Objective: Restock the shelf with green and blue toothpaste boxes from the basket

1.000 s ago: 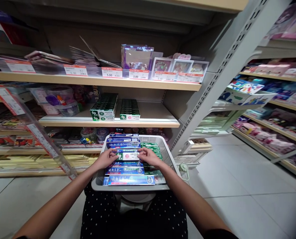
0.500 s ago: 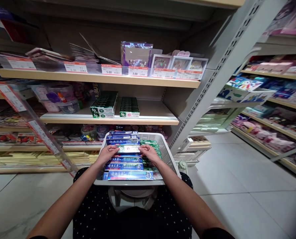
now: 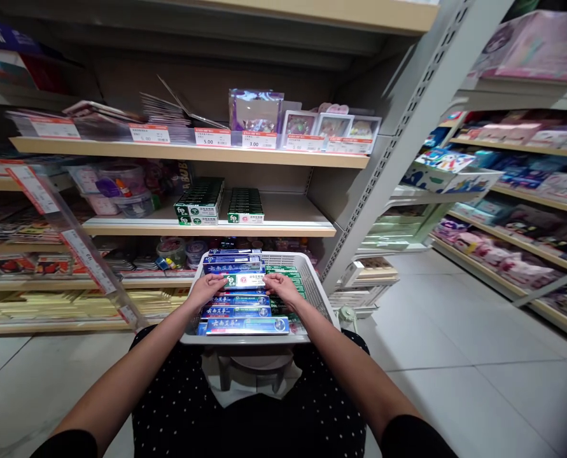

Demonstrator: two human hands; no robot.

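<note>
Between my two hands is a green and white toothpaste box (image 3: 244, 281), held level above the basket's contents. My left hand (image 3: 207, 290) pinches its left end, and my right hand (image 3: 281, 289) grips the right end. Beneath it stands a light grey plastic basket (image 3: 319, 296) with slotted sides. Blue toothpaste boxes (image 3: 247, 326) lie in a row down its left part. Green boxes (image 3: 287, 273) are packed along the right side, partly hidden by my right hand.
On the middle shelf (image 3: 283, 227) sit two groups of green and white boxes (image 3: 198, 202). Above it, a shelf carries price tags and small packets. Clear tubs (image 3: 121, 184) stand at left. A slotted metal upright (image 3: 388, 152) rises on the right, beside a tiled floor (image 3: 436, 324).
The view has shifted slightly, so the shelves appear a little further left at the right side. Both hands still hold the green and white box over the basket, nearly unmoved.
</note>
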